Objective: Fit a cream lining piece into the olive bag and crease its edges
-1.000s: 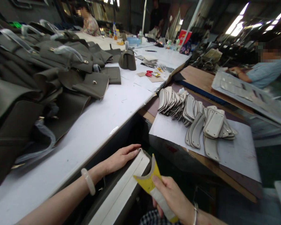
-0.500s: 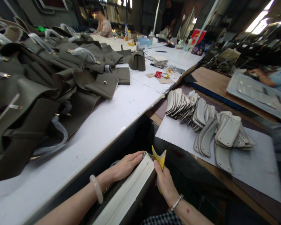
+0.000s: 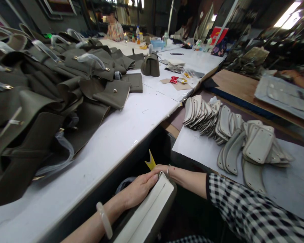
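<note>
A dark bag piece with a pale, flat inner side [image 3: 152,206] stands slanted at the bottom centre. Along its upper left edge lies my left hand [image 3: 139,189], its thumb on the pale side and its fingers over the dark outside, gripping it. My right hand [image 3: 162,168] is at the far end of the piece, just beyond my left fingertips and partly hidden by them. From it sticks up a yellow tool with a notched end [image 3: 150,162], held in its fingers.
Dark green bags [image 3: 50,101] with wrapped handles heap on the white table [image 3: 116,135] at the left. Stacks of curved grey pieces [image 3: 258,141] lie on white paper at the right. One person [image 3: 115,31] sits at the far table; another person's arm shows at the right edge.
My right hand has moved from the right side of the piece to its far left end, carrying the yellow tool. The checked sleeve now shows. The view has shifted slightly.
</note>
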### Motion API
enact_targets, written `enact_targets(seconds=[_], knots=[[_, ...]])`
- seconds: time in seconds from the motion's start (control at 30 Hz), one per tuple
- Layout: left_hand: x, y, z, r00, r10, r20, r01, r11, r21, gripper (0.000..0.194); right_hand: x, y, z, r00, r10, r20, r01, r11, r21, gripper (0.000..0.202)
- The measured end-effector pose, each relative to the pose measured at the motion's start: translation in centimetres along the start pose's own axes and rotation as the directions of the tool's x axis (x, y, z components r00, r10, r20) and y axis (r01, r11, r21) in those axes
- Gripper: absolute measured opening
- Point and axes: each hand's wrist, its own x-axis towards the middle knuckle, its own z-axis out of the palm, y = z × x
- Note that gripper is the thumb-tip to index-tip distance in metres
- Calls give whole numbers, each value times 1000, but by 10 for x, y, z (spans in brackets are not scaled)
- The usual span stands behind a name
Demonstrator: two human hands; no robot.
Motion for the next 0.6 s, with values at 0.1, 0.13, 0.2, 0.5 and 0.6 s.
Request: enact_targets(seconds=[0.1, 0.13, 0.2, 0.5, 0.6], knots=[[-1, 5, 0, 999, 22, -27, -21, 998, 51, 49, -24, -12, -4, 999, -45, 25, 45, 999, 22, 21], [-1, 5, 1, 999, 23, -37, -20, 998, 61, 48, -29, -15, -5, 998, -55, 26, 54, 998, 27, 22], [-1, 6, 1, 999, 8, -42, -5, 998, 63, 48, -31, -16, -4, 998, -66, 12, 66, 997, 35, 20], [-6, 8, 7, 986, -136, -97, 147, 981, 123, 45, -13, 4, 3, 991, -76, -108, 82, 995, 49, 20], [-6, 7, 9, 987, -129, -99, 142, 981, 131, 42, -17, 11, 3, 986, -89, -139, 95, 995, 34, 25]])
